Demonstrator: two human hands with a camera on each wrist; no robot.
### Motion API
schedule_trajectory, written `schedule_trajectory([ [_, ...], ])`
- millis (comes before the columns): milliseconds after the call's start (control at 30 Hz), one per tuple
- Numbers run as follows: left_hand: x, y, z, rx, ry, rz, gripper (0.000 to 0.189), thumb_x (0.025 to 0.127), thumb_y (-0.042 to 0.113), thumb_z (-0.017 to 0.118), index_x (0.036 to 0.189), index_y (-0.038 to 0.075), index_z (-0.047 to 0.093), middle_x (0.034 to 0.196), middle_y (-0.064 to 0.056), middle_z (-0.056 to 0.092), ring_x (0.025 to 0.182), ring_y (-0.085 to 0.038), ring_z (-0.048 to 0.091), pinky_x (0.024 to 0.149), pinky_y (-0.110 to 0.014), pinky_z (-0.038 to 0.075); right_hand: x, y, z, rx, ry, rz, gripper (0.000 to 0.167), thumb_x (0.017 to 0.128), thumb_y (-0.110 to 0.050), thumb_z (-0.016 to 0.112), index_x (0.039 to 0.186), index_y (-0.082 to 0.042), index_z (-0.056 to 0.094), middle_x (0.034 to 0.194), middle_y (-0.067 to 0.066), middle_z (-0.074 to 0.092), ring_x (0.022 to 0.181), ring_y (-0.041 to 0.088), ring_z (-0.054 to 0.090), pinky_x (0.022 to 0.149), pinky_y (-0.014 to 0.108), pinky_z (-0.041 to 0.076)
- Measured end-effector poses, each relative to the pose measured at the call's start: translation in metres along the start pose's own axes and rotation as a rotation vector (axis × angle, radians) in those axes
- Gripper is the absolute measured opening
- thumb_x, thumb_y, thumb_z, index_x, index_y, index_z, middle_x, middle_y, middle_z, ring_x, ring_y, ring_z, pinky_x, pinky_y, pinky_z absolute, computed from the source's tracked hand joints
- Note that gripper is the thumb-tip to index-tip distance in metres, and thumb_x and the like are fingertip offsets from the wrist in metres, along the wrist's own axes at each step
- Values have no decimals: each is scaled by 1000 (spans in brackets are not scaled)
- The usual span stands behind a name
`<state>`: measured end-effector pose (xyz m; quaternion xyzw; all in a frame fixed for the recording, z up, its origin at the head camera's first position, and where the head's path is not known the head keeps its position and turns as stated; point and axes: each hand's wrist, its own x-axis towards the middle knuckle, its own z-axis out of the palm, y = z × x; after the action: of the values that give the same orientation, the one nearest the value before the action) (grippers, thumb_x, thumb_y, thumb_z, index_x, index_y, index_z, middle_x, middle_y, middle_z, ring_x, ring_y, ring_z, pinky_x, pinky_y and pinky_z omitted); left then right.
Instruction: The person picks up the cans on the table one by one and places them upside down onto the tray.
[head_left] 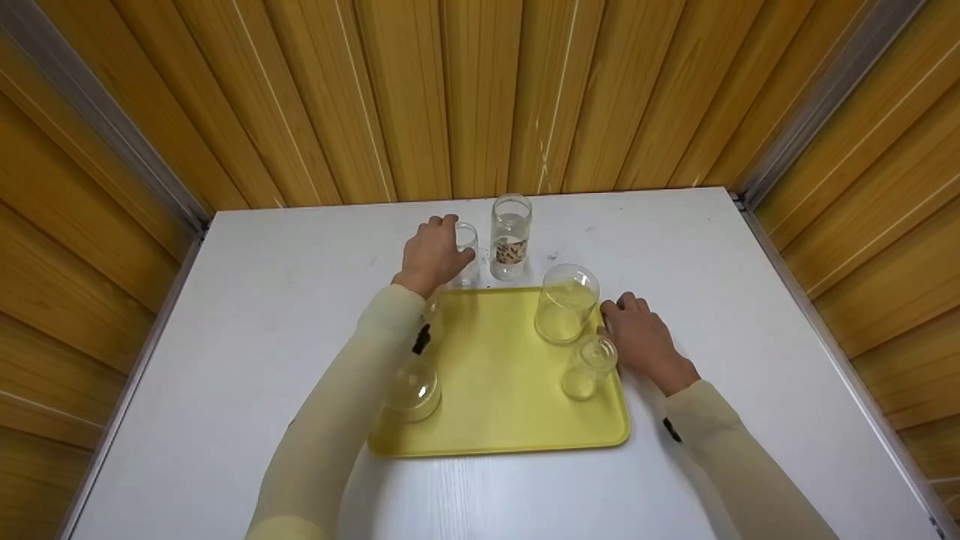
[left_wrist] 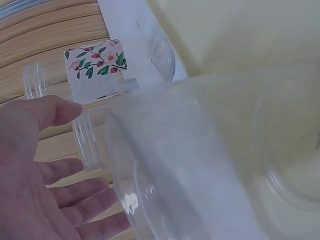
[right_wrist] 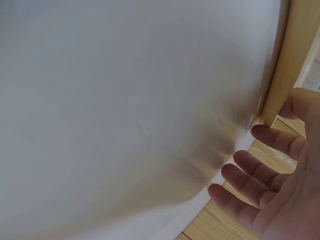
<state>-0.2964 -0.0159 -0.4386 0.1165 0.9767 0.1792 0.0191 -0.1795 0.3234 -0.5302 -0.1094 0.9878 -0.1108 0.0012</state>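
My left hand (head_left: 436,256) is at a small clear glass jar (head_left: 468,238) standing just behind the yellow tray (head_left: 491,375). In the left wrist view its thumb and spread fingers lie either side of the jar's rim (left_wrist: 89,145); no firm hold shows. Right of it stands a tall clear bottle (head_left: 511,229), with a floral label (left_wrist: 97,67). My right hand (head_left: 639,337) is at the tray's right side, the rim (right_wrist: 280,65) between thumb and index finger, the other fingers loosely bent.
On the tray's right half stand a wide clear glass (head_left: 562,315) and a smaller glass jar (head_left: 585,371). A rounded glass vessel (head_left: 416,394) sits at the front left, partly behind my left sleeve. Wood-patterned panels (head_left: 480,97) enclose the white table (head_left: 247,337).
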Motion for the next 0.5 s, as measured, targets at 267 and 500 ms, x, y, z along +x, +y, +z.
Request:
schedule_trajectory([
  [267, 6, 3, 1, 19, -31, -16, 68, 101, 35, 67, 157, 2, 47, 148, -23, 55, 132, -39, 57, 101, -52, 53, 1, 0, 0, -6, 5, 0, 29, 107, -22, 60, 124, 1, 64, 113, 22, 52, 99, 39, 52, 74, 56, 51],
  [500, 11, 4, 1, 35, -57, -30, 66, 102, 37, 68, 155, 2, 49, 144, -22, 58, 130, -37, 58, 102, -51, 53, 0, 0, 1, 1, 11, -4, 28, 107, -21, 61, 122, 1, 64, 113, 22, 53, 99, 40, 53, 74, 57, 52],
])
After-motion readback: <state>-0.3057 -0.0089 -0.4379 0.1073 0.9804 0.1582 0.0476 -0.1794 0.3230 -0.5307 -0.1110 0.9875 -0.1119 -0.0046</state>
